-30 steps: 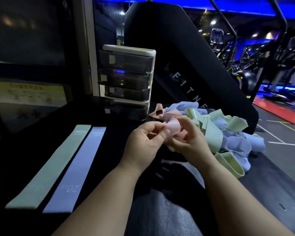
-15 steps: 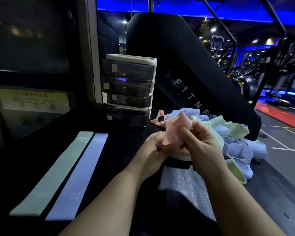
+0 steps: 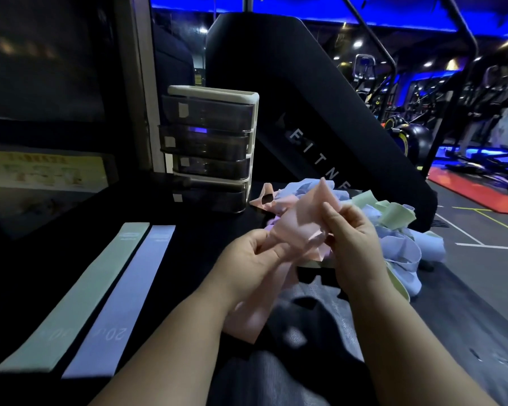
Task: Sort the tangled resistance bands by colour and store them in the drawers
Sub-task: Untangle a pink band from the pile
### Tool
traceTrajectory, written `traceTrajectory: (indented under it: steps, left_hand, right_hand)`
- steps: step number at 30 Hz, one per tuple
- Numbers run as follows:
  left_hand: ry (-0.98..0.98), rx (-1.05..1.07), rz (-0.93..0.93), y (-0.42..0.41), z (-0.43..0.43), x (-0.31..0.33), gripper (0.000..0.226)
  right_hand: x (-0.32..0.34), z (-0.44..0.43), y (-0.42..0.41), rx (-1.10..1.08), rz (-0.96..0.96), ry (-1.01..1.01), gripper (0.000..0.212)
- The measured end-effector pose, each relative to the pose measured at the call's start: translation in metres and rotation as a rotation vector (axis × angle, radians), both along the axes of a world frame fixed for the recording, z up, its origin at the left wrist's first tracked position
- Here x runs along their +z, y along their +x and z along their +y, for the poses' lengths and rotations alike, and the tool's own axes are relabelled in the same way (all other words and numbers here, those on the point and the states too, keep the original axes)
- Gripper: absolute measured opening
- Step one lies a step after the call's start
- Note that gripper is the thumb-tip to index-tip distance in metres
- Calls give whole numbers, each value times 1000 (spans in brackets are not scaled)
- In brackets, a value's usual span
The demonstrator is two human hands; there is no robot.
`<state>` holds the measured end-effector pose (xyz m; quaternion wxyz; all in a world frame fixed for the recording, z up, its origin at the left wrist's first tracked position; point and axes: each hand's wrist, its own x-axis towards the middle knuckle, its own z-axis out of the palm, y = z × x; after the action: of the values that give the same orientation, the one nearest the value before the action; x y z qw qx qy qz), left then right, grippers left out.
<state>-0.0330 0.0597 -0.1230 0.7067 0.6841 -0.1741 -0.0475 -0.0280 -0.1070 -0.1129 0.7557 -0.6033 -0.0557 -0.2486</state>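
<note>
Bands of pink, green and lilac are lying in a tangled pile [image 3: 405,250] on the right side of the desk [image 3: 27,288], just behind and to the right of the right hand [image 3: 352,238]. Both hands are holding one pink band [image 3: 296,221] lifted above the desk in front of that pile. The left hand [image 3: 255,256] is gripping the band's lower part, its fingers curling round the fabric, and a loose pink end is hanging down past the wrist toward the near edge. The right hand is pinching the upper part between thumb and curled fingers, so a crumpled pink fold is standing up above the knuckles. The band is running between the two hands, which are sitting close together. Whether it is free of the pile I cannot tell, since the right hand is hiding that spot.

Well to the left, a green band [image 3: 74,297] and a lilac band [image 3: 118,300] are lying flat, side by side, the green one on the outside. A drawer unit [image 3: 208,148] is standing at the back of the desk, between the flat bands and the pile. Another pink piece [image 3: 264,197] is lying just beside its base, at the pile's edge. A black padded machine [image 3: 305,83] is leaning behind.
</note>
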Motion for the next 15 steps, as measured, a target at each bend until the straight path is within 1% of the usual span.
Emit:
traceTrajectory:
  steps: [2, 5, 7, 9, 11, 13, 14, 15]
  left_hand:
    - [-1, 84, 6, 0, 1, 1, 9]
    - [55, 165, 2, 7, 7, -1, 15]
    - [47, 164, 26, 9, 7, -2, 7]
    - [-26, 123, 86, 9, 5, -3, 7]
    - [-91, 91, 133, 10, 4, -3, 8]
    - [-95, 109, 146, 12, 5, -2, 9]
    - [-98, 114, 158, 12, 6, -1, 11]
    - [-109, 114, 172, 12, 7, 0, 14]
  right_hand:
    - [-2, 0, 2, -26, 22, -24, 27]
    - [-6, -1, 5, -26, 23, 12, 23]
    - [-6, 1, 5, 1, 46, 6, 20]
    - [-7, 3, 4, 35, 83, 25, 16]
    - [-8, 3, 5, 41, 109, 4, 32]
    - [-7, 3, 4, 41, 142, -34, 49]
    - [-8, 2, 5, 48, 153, -30, 48]
    - [-9, 2, 6, 63, 160, -25, 40]
